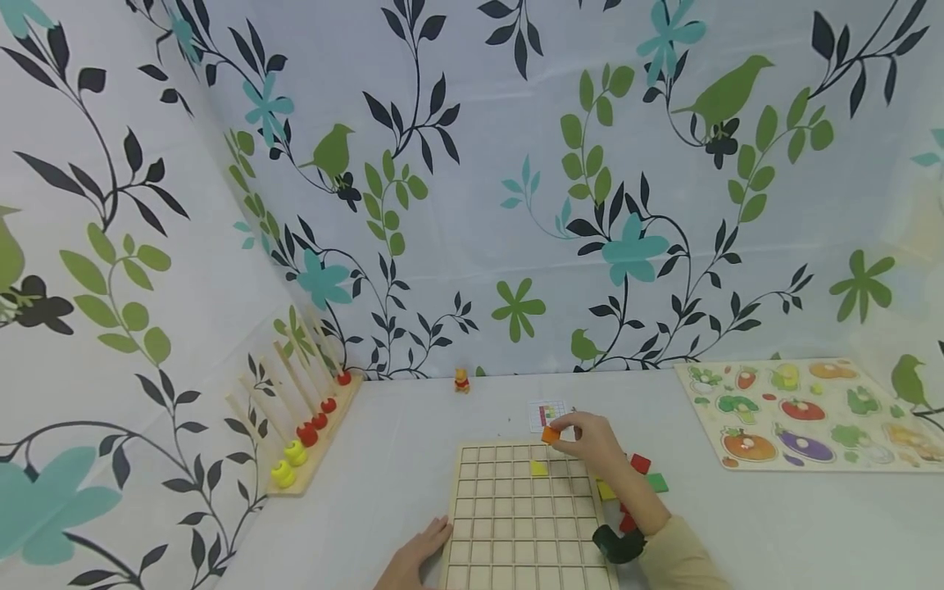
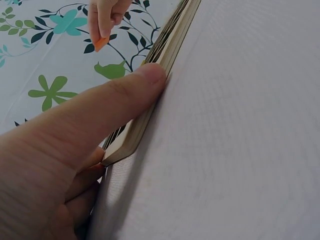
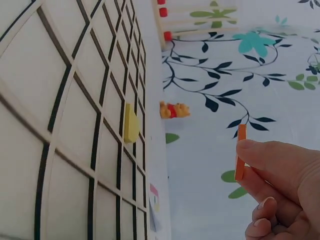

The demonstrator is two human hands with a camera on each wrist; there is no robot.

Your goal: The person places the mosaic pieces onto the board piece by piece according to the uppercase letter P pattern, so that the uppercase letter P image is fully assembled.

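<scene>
My right hand [image 1: 590, 442] pinches a thin orange square tile [image 1: 551, 435] between thumb and fingertips, above the far edge of a wooden grid board [image 1: 501, 508]. In the right wrist view the orange tile [image 3: 240, 152] is held edge-on, apart from the board. A yellow tile [image 1: 539, 468] sits in one cell in the board's upper part. My left hand [image 1: 422, 551] holds the board's near left corner. In the left wrist view the thumb [image 2: 115, 97] lies along one edge, and the other fingers bend at the corner, partly hidden.
Red, green [image 1: 655, 483] and yellow tiles lie right of the board, partly behind my right arm. Beyond it lie a small patterned card [image 1: 547, 414] and a bear figurine [image 1: 461, 380]. A peg stand [image 1: 313, 459] with red and yellow pieces is left; a vegetable puzzle board [image 1: 804, 410] is right.
</scene>
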